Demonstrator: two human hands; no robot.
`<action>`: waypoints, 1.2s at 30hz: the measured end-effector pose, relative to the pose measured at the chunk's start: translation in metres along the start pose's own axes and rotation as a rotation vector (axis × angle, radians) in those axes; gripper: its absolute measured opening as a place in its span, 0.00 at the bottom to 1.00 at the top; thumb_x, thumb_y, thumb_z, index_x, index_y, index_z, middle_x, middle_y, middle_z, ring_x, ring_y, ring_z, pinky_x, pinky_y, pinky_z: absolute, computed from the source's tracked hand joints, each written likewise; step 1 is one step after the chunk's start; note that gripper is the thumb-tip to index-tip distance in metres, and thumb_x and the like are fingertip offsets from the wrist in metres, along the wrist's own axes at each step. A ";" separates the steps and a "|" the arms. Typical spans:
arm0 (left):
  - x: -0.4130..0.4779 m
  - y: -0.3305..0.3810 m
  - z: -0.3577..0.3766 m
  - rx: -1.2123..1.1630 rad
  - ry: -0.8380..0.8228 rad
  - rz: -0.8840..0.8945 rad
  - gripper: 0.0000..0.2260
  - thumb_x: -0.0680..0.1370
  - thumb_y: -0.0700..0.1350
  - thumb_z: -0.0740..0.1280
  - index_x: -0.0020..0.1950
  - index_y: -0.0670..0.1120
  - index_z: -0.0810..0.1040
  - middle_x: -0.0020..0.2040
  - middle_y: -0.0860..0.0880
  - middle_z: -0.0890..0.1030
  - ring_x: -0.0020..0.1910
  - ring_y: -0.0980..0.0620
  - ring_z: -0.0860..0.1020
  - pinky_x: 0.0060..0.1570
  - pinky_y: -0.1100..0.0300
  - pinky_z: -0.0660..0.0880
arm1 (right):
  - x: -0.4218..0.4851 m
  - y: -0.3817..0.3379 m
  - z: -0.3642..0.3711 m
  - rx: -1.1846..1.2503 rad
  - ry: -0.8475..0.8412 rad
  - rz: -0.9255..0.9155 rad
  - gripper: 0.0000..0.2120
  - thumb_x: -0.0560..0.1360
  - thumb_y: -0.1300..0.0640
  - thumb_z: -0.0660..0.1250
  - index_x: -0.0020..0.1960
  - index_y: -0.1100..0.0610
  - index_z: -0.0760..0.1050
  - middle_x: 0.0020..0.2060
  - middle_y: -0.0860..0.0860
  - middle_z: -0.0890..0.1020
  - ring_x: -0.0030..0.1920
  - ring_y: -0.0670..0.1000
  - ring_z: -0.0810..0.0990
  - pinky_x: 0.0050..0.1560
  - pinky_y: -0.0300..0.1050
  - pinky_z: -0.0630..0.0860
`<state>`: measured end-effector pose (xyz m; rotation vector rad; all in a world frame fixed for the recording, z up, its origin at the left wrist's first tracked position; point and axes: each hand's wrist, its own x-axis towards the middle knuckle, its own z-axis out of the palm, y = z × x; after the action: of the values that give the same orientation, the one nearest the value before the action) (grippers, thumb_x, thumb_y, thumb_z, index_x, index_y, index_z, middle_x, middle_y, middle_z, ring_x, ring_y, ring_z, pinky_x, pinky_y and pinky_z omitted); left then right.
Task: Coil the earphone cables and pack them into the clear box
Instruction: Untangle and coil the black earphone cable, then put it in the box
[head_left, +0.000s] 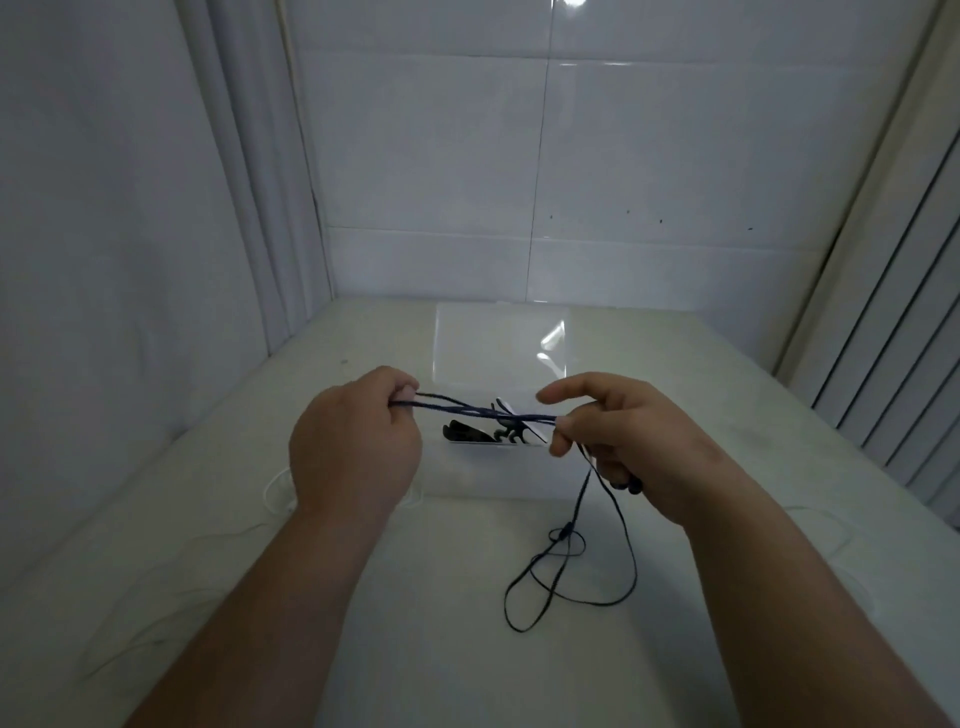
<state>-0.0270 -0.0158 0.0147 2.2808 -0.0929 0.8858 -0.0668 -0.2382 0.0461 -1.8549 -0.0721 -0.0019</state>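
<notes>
A dark blue earphone cable (569, 571) is stretched in several strands between my two hands, above the clear box (498, 473). My left hand (353, 441) pinches the strands' left end. My right hand (623, 441) pinches the right end, with an earbud showing under its palm. The rest of the cable hangs from my right hand and lies looped on the white table. The clear box stands open, its lid (501, 343) raised at the back, with dark earphones (467, 432) inside.
White earphone cables (278, 493) lie on the white table (363, 649) left of the box, and another white cable (831, 525) lies at the right. White tiled walls close the table in at the back and left.
</notes>
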 end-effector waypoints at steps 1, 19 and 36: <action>0.000 0.001 -0.001 0.015 -0.062 -0.028 0.11 0.74 0.46 0.60 0.47 0.52 0.82 0.39 0.51 0.83 0.41 0.44 0.79 0.38 0.54 0.74 | 0.000 0.001 -0.001 0.004 0.009 -0.016 0.13 0.75 0.65 0.65 0.55 0.53 0.80 0.38 0.54 0.85 0.27 0.48 0.64 0.28 0.44 0.61; -0.005 0.015 0.000 -0.458 -0.563 -0.102 0.14 0.70 0.34 0.64 0.45 0.53 0.78 0.40 0.54 0.84 0.43 0.54 0.81 0.46 0.51 0.79 | 0.000 0.000 0.008 0.080 -0.058 -0.111 0.10 0.76 0.67 0.64 0.54 0.56 0.77 0.36 0.55 0.84 0.24 0.47 0.62 0.26 0.41 0.59; -0.015 0.024 0.006 -0.435 -0.622 0.136 0.02 0.74 0.45 0.71 0.44 0.52 0.82 0.38 0.58 0.79 0.35 0.65 0.74 0.35 0.74 0.67 | 0.001 0.001 0.009 0.052 -0.155 -0.108 0.12 0.71 0.64 0.66 0.53 0.56 0.75 0.36 0.57 0.84 0.25 0.49 0.63 0.26 0.41 0.59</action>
<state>-0.0418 -0.0402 0.0162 2.0629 -0.6538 0.1585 -0.0663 -0.2303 0.0424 -1.7947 -0.2774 0.0679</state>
